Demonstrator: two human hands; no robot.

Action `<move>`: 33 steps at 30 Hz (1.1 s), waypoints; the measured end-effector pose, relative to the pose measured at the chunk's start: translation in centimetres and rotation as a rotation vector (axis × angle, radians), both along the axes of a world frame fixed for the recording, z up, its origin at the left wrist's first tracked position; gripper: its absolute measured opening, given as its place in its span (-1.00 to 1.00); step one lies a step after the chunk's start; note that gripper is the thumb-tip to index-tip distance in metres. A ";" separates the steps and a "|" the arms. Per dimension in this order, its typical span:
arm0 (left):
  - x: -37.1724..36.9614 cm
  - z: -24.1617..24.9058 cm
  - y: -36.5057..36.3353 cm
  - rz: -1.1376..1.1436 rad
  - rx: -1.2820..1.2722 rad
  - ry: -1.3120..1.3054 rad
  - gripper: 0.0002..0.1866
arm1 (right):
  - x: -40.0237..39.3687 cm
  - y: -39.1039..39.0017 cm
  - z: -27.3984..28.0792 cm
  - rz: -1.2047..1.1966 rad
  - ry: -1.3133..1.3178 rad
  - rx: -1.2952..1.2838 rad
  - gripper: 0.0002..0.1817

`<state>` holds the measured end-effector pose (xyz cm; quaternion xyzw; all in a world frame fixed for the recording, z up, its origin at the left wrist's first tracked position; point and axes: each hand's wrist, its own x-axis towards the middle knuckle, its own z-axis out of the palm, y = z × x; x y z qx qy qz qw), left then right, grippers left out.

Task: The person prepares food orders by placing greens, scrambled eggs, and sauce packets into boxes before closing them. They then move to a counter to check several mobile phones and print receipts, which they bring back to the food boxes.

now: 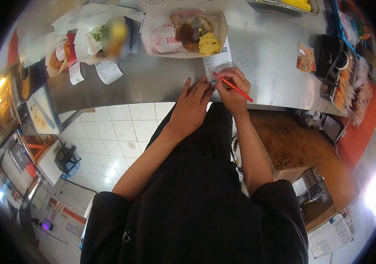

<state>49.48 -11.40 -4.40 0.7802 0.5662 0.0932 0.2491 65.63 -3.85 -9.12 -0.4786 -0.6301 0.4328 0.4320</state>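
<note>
My right hand (pixel 233 88) is closed around a red pen (pixel 240 91), its tip on a printed paper receipt (pixel 219 61). Beside it my left hand (pixel 192 103) lies at the counter's front edge, fingers stretched out, the fingertips near the receipt's lower left corner. The receipt's upper end goes under an open food box (pixel 177 55). In that box are a wrapped packet marked "RIC" (pixel 167 39), yellow scrambled egg (pixel 209 44) and a clear bag of dark sauce (pixel 187 31).
More open food boxes (pixel 82 50) stand at the left, with two receipts (pixel 109 72) hanging before them. A small packet (pixel 306 58) and a black holder (pixel 328 59) are at the right. The steel counter (pixel 153 81) ends just before my body.
</note>
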 end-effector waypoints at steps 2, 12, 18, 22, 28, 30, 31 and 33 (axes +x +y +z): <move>0.1 0.1 -0.1 0.002 0.011 0.006 -0.47 | 0.4 0.1 -0.2 0.068 -0.017 0.022 -0.87; 0.1 0.2 -0.1 0.015 0.001 0.002 -0.47 | 0.1 0.0 0.3 0.046 -0.030 0.002 -0.85; 0.3 0.4 -0.1 0.033 0.017 0.002 -0.49 | 0.3 0.1 0.2 0.056 0.000 -0.017 -0.81; 0.2 0.5 -0.2 0.019 -0.002 0.019 -0.48 | 0.7 0.0 0.6 0.100 -0.052 0.014 -0.82; 0.2 0.7 0.0 0.011 -0.030 0.002 -0.46 | 1.1 -0.1 0.5 0.107 -0.055 0.011 -0.83; 0.2 0.7 0.0 0.018 -0.021 0.003 -0.47 | 1.3 -0.1 0.6 0.089 -0.021 -0.035 -0.83; 0.2 0.7 0.1 0.021 -0.011 -0.008 -0.49 | 1.3 0.0 0.7 0.119 -0.049 -0.011 -0.83; 0.1 0.7 0.1 0.025 0.004 -0.029 -0.51 | 1.4 0.0 0.8 0.177 -0.105 0.032 -0.81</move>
